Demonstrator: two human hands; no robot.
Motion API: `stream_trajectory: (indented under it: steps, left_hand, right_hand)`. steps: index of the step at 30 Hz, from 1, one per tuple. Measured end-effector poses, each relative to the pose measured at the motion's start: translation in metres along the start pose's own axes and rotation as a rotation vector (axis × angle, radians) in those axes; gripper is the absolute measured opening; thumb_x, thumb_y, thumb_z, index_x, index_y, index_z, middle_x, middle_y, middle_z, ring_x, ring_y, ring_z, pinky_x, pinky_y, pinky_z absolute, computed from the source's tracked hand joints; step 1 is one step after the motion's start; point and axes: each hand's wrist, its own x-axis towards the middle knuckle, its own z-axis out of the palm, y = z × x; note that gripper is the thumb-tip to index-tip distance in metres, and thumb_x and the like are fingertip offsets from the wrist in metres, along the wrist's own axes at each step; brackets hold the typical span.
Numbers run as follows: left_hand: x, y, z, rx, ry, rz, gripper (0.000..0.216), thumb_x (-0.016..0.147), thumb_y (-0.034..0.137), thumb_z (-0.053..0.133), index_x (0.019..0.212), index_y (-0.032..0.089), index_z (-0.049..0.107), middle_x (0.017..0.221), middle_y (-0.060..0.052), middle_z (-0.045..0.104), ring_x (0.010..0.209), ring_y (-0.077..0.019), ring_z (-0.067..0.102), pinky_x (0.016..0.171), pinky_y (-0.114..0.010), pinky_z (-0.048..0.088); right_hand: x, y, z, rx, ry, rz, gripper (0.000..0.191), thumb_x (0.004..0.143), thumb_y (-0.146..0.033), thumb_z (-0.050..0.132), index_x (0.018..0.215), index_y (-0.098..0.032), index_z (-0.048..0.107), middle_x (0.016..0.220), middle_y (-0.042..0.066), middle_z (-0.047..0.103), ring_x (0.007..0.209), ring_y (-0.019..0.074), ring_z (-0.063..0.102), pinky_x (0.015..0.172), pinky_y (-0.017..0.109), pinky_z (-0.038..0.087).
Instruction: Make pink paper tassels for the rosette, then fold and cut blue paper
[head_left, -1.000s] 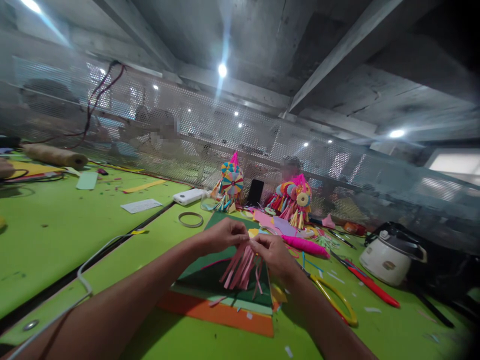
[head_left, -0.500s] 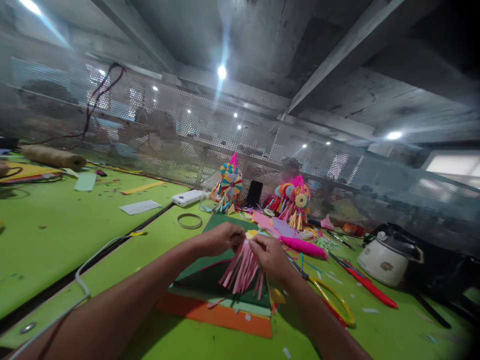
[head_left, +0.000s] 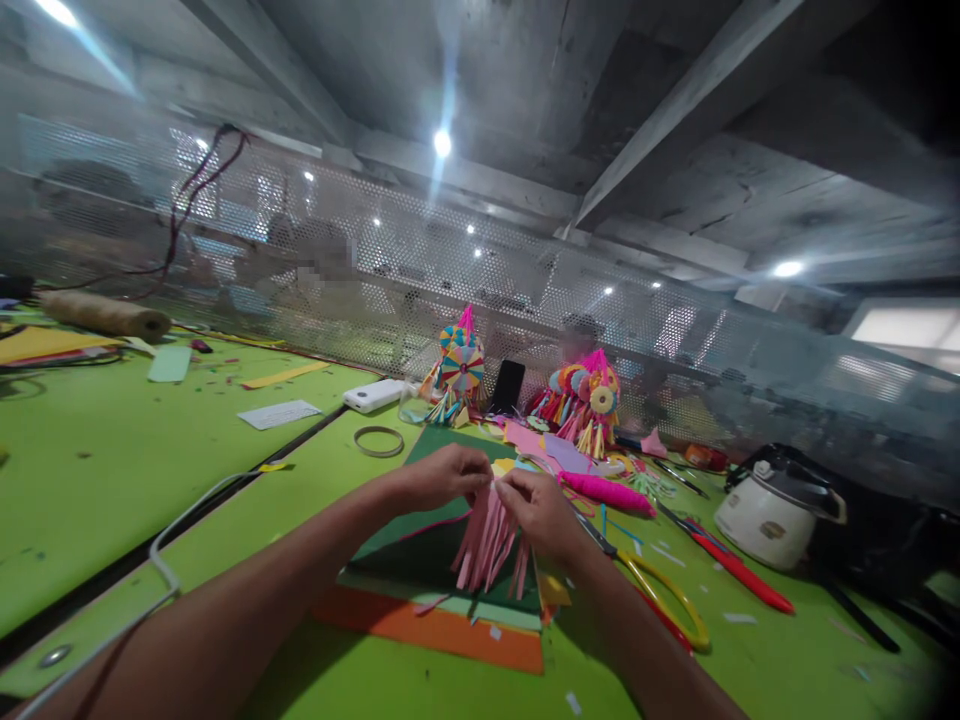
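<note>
You have both hands on a fringed bundle of thin pink paper strips (head_left: 484, 548), held over the dark green paper sheet (head_left: 367, 548), nearer that sheet's right edge than its left. Your left hand (head_left: 448, 475) is closed narrow, fingertips pinching the bundle's upper end from the left; your right hand (head_left: 540, 508) pinches that end from the right, thumb and forefinger together.

The step in hand looks like gathering or rolling the uncut top of the fringe into a tight head. The next move seems to call for a firm right-hand pinch while your left fingertips turn or tuck the top, with the strips hanging free so none fold in.

The bundle's long axis runs from the pinched head, at its far end, down toward the sheet's near edge. The loose ends point that way, leaning slightly left, and a few strips at the right hang apart from the main bunch. Whether the tips touch the sheet, you cannot tell from this view.
</note>
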Motion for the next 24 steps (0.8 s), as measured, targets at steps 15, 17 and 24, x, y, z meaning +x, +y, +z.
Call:
stream_trajectory:
  steps: [15, 17, 24]
  left_hand:
    - [0.0005, -0.0095, -0.0013, -0.095, -0.006, 0.009, 0.036, 0.072, 0.046, 0.066, 0.075, 0.011, 0.058, 0.063, 0.001, 0.056, 0.06, -0.0112, 0.054, 0.06, -0.024, 0.043]
    - [-0.0003, -0.0084, -0.0013, -0.138, -0.007, -0.005, 0.034, 0.071, 0.044, 0.067, 0.075, 0.012, 0.058, 0.063, 0.002, 0.055, 0.06, -0.011, 0.053, 0.062, -0.025, 0.044]
    - [-0.0018, -0.0046, -0.0004, -0.222, 0.02, -0.086, 0.031, 0.07, 0.041, 0.069, 0.079, 0.011, 0.061, 0.069, 0.001, 0.058, 0.065, -0.0112, 0.054, 0.064, -0.026, 0.046]
  right_hand:
    - [0.003, 0.0081, 0.0002, 0.073, 0.013, 0.006, 0.027, 0.083, -0.031, 0.047, 0.06, -0.017, 0.051, 0.057, -0.003, 0.043, 0.057, 0.0113, 0.039, 0.054, 0.024, 0.029]
    - [0.0033, 0.009, 0.0, 0.078, 0.006, 0.004, 0.028, 0.083, -0.032, 0.047, 0.059, -0.017, 0.051, 0.057, -0.003, 0.043, 0.057, 0.0112, 0.039, 0.054, 0.024, 0.029]
    - [0.0041, 0.0093, -0.0004, 0.086, 0.026, 0.031, 0.03, 0.083, -0.035, 0.047, 0.06, -0.017, 0.052, 0.057, -0.003, 0.044, 0.057, 0.0117, 0.04, 0.055, 0.025, 0.03]
